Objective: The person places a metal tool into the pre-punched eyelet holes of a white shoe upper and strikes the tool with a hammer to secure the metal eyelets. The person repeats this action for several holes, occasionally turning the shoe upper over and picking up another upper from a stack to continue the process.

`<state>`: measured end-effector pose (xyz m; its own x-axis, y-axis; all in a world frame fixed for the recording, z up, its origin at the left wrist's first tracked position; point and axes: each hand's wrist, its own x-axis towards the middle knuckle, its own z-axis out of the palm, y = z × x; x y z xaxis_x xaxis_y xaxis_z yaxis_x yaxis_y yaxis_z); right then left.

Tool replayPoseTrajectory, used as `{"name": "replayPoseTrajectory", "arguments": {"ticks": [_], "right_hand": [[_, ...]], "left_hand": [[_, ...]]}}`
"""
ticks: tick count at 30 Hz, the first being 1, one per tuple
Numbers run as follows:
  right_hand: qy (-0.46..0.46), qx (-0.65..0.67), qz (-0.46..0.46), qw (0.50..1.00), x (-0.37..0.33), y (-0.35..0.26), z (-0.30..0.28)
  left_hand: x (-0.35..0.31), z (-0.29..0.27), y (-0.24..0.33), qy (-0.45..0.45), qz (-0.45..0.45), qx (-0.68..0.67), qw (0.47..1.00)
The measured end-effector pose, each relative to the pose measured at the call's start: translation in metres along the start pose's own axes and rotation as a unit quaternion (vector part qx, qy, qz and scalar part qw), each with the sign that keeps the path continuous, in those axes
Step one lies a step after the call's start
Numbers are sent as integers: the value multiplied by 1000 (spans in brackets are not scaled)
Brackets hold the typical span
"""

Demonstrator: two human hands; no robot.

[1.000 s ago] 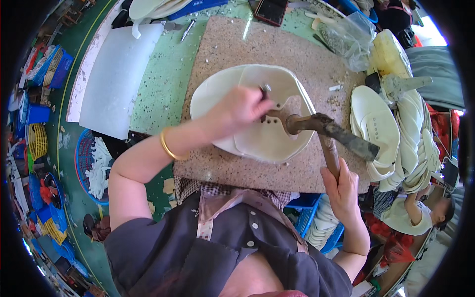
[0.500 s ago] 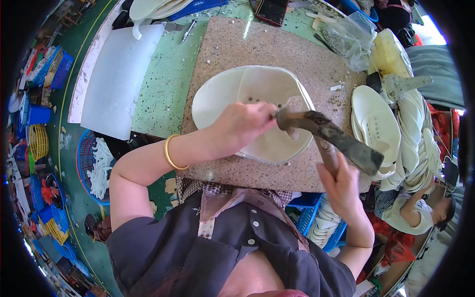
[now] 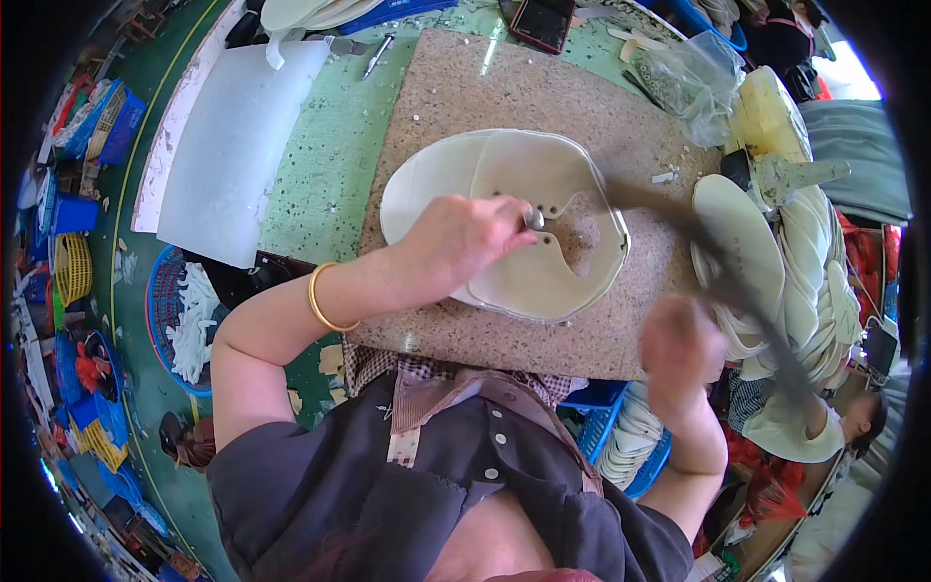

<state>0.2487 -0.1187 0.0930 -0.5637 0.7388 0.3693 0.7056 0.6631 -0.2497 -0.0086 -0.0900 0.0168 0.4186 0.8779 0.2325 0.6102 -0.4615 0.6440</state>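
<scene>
A cream shoe upper (image 3: 427,189) lies flat on a speckled stone slab (image 3: 485,87). Several small holes show beside its curved cut-out. My left hand (image 3: 456,242) is closed round a metal hole punch (image 3: 533,217), which stands on the upper next to the holes; its tip is hidden. To the right of the upper, my right hand (image 3: 679,339), smeared by motion, grips a hammer (image 3: 713,247). The hammer's long head is blurred and apart from the punch.
Stacked cream uppers (image 3: 742,242) lie at the slab's right edge, beside twisted cream bundles (image 3: 810,247). A clear plastic bag (image 3: 698,87) and a phone (image 3: 540,21) sit at the back. A white sheet (image 3: 238,145) covers the left table. Another person (image 3: 805,422) is at the right.
The hammer has lifted off the punch and swung right, with my right hand shifting slightly right. My left hand still holds the punch in nearly the same place.
</scene>
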Motion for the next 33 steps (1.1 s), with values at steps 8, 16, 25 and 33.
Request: {"name": "replayPoseTrajectory", "arguments": {"ticks": [8,16,25,33], "right_hand": [[-70,305,293,903,6,6,4],[51,484,169,857,9,0,11],[-144,360,370,844,-19,9,12],[-4,417,312,853,-24,21,15]], "left_hand": [[-5,-17,-34,-48,-185,-351,917],[-13,-4,-15,11,-13,-91,996],[41,-33,-75,24,-39,-134,990],[166,-58,-106,223,52,-64,971]]}}
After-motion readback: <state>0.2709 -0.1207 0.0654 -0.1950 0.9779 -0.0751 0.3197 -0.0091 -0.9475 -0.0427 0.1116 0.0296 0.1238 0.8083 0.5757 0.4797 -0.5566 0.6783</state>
